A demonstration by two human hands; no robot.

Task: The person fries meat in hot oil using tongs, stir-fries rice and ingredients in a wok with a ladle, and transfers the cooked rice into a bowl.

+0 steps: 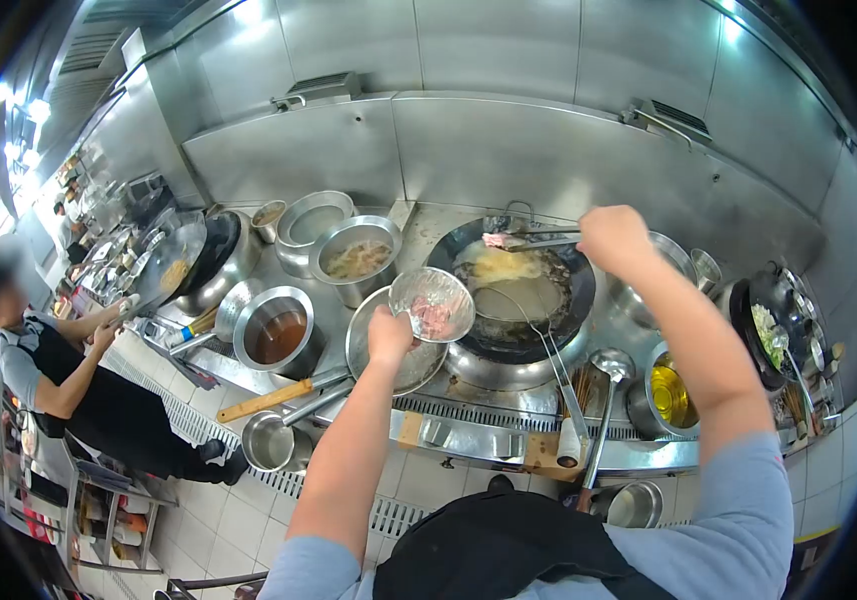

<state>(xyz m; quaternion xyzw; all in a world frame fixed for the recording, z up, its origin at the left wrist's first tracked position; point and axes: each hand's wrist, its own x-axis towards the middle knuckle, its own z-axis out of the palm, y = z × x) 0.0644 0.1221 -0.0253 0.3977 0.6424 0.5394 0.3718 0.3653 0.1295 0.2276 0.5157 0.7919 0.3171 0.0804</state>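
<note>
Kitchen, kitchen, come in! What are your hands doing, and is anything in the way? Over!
Left hand gripping bowl of pink meat. Right hand holding tongs, pink piece at tips, above wok. Possible obstacle: wire skimmer across wok's near rim.

Metal wall panels (509, 50), pale tiled floor (211, 545) with slotted grate (396, 518). Bright ceiling lights (39, 109) upper left; rack (73, 508) lower left, contents unclear.

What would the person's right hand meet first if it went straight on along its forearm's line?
Probably the steel wall behind the wok. The right hand seems raised above the wok, but depth is unclear.
</note>
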